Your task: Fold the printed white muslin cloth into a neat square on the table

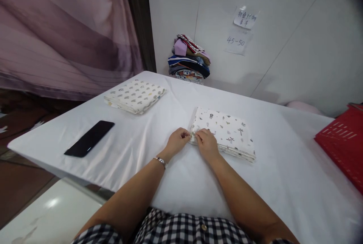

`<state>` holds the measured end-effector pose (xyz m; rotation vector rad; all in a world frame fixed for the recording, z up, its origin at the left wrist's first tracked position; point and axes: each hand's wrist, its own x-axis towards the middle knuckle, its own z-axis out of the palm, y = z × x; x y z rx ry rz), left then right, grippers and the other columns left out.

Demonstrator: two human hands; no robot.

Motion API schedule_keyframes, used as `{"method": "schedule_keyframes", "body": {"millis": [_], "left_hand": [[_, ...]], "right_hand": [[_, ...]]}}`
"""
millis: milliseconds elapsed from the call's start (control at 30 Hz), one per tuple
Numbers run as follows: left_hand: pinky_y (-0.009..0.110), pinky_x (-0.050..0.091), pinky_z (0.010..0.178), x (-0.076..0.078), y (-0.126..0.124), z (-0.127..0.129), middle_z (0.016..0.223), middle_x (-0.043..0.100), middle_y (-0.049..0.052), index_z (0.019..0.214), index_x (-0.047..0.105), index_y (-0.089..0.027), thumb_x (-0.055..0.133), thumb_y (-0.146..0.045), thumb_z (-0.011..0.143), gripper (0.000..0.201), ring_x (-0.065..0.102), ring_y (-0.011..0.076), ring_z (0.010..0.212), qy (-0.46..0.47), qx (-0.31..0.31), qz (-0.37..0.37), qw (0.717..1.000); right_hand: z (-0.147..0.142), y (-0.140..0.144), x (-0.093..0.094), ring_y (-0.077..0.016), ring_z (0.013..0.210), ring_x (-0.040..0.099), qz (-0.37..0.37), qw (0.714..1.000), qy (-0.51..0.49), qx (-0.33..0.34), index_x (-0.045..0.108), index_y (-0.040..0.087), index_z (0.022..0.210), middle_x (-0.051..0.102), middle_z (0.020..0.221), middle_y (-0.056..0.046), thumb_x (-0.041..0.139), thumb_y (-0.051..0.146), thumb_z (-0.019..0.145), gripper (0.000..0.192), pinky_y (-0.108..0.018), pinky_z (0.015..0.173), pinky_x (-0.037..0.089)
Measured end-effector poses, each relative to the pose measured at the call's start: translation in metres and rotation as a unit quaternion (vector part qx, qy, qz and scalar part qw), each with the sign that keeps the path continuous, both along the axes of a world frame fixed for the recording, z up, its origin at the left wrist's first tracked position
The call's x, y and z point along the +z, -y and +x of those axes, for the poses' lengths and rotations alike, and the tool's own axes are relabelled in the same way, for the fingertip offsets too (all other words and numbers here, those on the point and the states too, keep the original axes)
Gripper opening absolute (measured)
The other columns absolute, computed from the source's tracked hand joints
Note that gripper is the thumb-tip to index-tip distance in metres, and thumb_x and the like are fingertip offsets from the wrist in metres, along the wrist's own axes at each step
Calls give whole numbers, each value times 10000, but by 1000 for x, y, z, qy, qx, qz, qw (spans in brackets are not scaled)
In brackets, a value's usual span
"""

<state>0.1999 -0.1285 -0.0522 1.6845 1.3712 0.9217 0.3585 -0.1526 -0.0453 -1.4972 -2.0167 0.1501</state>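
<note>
In front of me a white cloth (pixel 227 128) with small grey-brown prints lies folded in a flat, layered rectangle. At its near left corner, my left hand (pixel 178 140) pinches the edge with thumb and forefinger. Close beside it, my right hand (pixel 207 142) has its fingers closed on the same corner, the wrist coming in over the near edge. The fingertips almost meet, and the bit of cloth between them is mostly hidden. Farther left rests a second folded cloth (pixel 136 94), white with grey leaf-like or cloud-like shapes, apart from both hands.
A black phone (pixel 90 138) lies on the white-covered table (pixel 124 149) at the left. Behind the table stands a stack of folded fabrics (pixel 189 61). A red plastic basket (pixel 343 138) sits at the right edge. Paper notes (pixel 241 30) hang on the wall; a pink curtain (pixel 65 28) hangs left.
</note>
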Motion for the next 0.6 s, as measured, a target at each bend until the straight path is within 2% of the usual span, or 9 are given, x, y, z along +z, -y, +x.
{"method": "schedule_keyframes", "body": {"millis": [233,600], "left_hand": [[255,439,677,1,0,0,770,595,-4,730,623,-208,546,-285,731,109,546,133,723,5,-21,19,1000],[250,441,702,-1,-3,-3,792,602,-3,737,641,-209,550,-238,724,96,562,131,749,24,-36,27,999]], "right_hand": [[-1,1,-1,-199,832,493,7,998,51,24,636,204,876,593,872,-55,483,269,886,166,-310,750,367],[-2,-2,-3,-191,825,507,-15,1000,8,6,634,216,849,602,839,-43,466,272,894,183,-300,730,368]]}}
